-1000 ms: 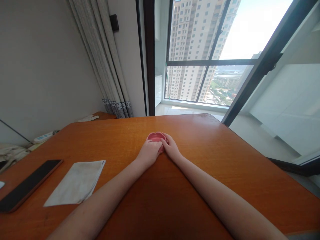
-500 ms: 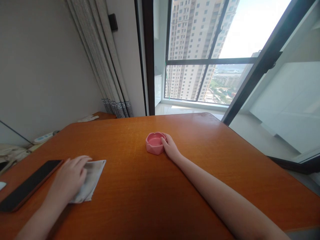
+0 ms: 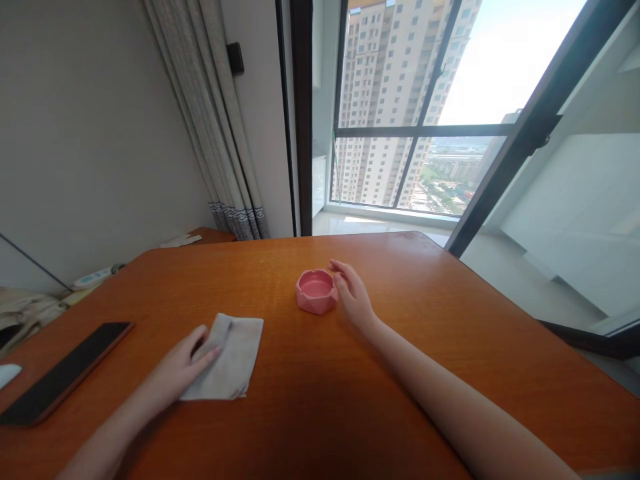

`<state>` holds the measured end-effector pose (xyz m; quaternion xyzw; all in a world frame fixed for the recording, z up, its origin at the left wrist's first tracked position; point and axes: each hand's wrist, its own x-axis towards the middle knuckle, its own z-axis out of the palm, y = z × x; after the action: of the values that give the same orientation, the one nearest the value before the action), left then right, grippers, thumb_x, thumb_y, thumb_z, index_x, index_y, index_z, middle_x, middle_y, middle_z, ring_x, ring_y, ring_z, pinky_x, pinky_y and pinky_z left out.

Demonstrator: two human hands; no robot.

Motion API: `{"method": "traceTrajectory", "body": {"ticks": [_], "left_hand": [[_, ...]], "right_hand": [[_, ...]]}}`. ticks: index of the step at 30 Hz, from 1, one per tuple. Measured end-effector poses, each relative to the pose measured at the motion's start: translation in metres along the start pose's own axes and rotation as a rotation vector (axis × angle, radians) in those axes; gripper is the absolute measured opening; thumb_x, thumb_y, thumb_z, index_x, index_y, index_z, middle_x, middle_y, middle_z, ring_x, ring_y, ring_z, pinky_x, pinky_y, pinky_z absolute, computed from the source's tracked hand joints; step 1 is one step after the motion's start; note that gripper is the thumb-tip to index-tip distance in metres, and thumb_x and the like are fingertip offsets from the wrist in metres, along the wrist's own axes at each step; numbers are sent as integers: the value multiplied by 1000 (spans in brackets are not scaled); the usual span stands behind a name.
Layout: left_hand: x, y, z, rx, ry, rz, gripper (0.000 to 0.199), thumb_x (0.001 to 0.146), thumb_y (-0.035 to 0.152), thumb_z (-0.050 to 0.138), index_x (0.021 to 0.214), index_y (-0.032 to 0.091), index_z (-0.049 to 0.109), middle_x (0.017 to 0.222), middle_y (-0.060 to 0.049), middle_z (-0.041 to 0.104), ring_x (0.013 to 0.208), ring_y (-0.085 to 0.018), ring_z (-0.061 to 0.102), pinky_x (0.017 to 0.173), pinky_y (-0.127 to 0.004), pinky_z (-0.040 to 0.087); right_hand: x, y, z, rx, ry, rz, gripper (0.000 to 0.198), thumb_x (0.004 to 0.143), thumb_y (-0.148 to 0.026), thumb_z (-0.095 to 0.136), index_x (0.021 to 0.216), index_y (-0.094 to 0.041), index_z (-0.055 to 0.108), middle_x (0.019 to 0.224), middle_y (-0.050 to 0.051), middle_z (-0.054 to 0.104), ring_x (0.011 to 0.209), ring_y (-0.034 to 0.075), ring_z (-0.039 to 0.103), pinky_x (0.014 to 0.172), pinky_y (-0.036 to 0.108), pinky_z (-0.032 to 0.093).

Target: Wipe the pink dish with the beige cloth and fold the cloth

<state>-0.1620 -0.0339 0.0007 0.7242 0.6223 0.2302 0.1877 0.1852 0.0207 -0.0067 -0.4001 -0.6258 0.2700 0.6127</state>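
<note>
A pink faceted ashtray [image 3: 317, 293] stands upright on the wooden table. Just to its right is my right hand [image 3: 353, 293], fingers stretched and apart, with nothing in it. Whether a fingertip still brushes the rim I cannot tell. At the left, a folded light grey cloth [image 3: 235, 360] lies flat on the tabletop. My left hand [image 3: 187, 363] pinches its left side, thumb and fingers bunching a small fold; some fingertips are hidden.
A long dark flat panel with a reddish edge [image 3: 70, 373] lies left of the cloth, beside a small white object [image 3: 7, 373]. A white power strip [image 3: 95, 277] sits past the table's left edge. Behind are a curtain [image 3: 215, 133] and a large window [image 3: 400, 133].
The cloth has slid to the right along with my left hand, which now grips its left side. My right hand has let go of the ashtray and drawn slightly right.
</note>
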Motion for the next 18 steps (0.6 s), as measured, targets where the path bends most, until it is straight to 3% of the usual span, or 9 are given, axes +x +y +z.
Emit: {"method": "traceTrajectory", "body": {"ticks": [3, 6, 8, 9, 11, 14, 16, 17, 18], "left_hand": [[6, 63, 18, -221, -271, 204, 31, 77, 49, 53, 86, 19, 52, 80, 0, 59, 75, -17, 56, 70, -27, 46], [20, 111, 31, -441, -451, 275, 35, 77, 43, 57, 103, 20, 50, 82, 0, 60, 77, -16, 57, 69, -26, 46], [36, 132, 41, -535, -439, 282, 45, 76, 40, 60, 114, 21, 46, 83, 0, 60, 76, -16, 59, 69, -27, 47], [45, 138, 47, -568, -370, 295, 49, 75, 39, 62, 117, 21, 45, 85, -1, 60, 78, -16, 59, 72, -28, 47], [64, 143, 62, -629, -90, 312, 48, 77, 39, 59, 119, 21, 45, 93, -4, 60, 86, -17, 58, 81, -31, 47], [86, 134, 93, -707, 331, 210, 40, 87, 39, 42, 122, 20, 42, 113, -10, 54, 105, -18, 53, 94, -35, 42], [93, 123, 114, -651, 360, 162, 42, 90, 38, 35, 127, 19, 38, 127, -13, 47, 117, -20, 47, 101, -40, 36], [94, 118, 123, -581, 309, 183, 44, 90, 39, 36, 130, 19, 37, 133, -14, 44, 123, -22, 42, 104, -43, 31], [93, 113, 130, -504, 239, 216, 46, 90, 39, 37, 132, 20, 36, 137, -13, 41, 127, -23, 38, 107, -46, 26]], "right_hand": [[-7, -26, 6, 267, -443, 184, 52, 85, -53, 46, 126, -20, 48, 113, 9, 60, 104, 20, 57, 94, 38, 44], [-13, -38, 7, 342, -930, 441, 55, 78, -55, 56, 119, -18, 56, 113, 8, 62, 105, 21, 58, 93, 37, 44], [-13, -39, 5, 340, -1018, 542, 53, 70, -47, 69, 114, -18, 60, 112, 7, 64, 107, 22, 57, 97, 37, 42], [-11, -38, 3, 355, -962, 584, 53, 66, -42, 73, 112, -18, 61, 110, 6, 65, 107, 22, 57, 98, 37, 41], [-5, -34, -1, 416, -691, 652, 54, 63, -37, 76, 111, -17, 61, 107, 7, 66, 104, 23, 59, 97, 39, 42], [6, -28, -7, 383, -47, 567, 53, 71, -41, 67, 116, -16, 56, 112, 10, 64, 106, 25, 58, 95, 42, 44], [10, -23, -12, 206, 384, 374, 50, 81, -44, 53, 123, -17, 50, 121, 10, 58, 116, 24, 51, 100, 42, 40], [10, -20, -14, 89, 500, 260, 47, 85, -43, 47, 125, -18, 49, 126, 9, 55, 120, 23, 47, 102, 42, 37], [9, -17, -15, -33, 524, 138, 45, 87, -40, 43, 126, -19, 48, 129, 9, 51, 123, 22, 44, 104, 42, 34]]}}
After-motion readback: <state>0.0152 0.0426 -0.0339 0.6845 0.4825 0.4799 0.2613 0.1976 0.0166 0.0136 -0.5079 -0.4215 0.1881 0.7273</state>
